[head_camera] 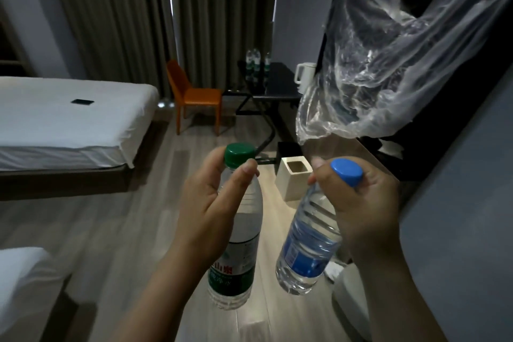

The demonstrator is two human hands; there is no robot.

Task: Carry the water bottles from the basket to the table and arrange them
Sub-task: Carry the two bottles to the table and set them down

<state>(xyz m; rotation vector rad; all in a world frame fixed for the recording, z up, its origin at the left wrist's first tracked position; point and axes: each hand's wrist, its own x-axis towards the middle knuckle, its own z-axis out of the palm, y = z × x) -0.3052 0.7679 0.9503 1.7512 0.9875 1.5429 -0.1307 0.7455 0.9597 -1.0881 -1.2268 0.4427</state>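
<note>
**Green cap, blue cap: one bottle in each grip**

Clear plastic shows in both bottles, held up over the pale wooden floor [116, 230]. The left grip [211, 203] pinches the green-capped bottle [238, 258] at its neck, thumb in front and fingers behind, just under the cap. That bottle hangs nearly upright, with its green label low on the body. The right grip [363, 203] has its fingers curled round the neck of the blue-capped bottle [305, 247], just below the cap. This one tilts, with its base swung toward the green-capped bottle. The two stand close together, but whether they touch is hard to tell.

Well ahead, a dark bench [280, 83] stands by the curtains [125, 8]. Several water bottles [256, 64] stand together on it, and a white kettle [304, 75] sits at its right end. An orange chair [191, 91] stands just left of the bench. A bed [69, 119] with white sheets fills the left side, with a dark phone [82, 102] lying flat on it. A white square bin [294, 180] sits on the floor beyond the hands. A crumpled clear plastic bag [402, 50] hangs at the upper right.
</note>
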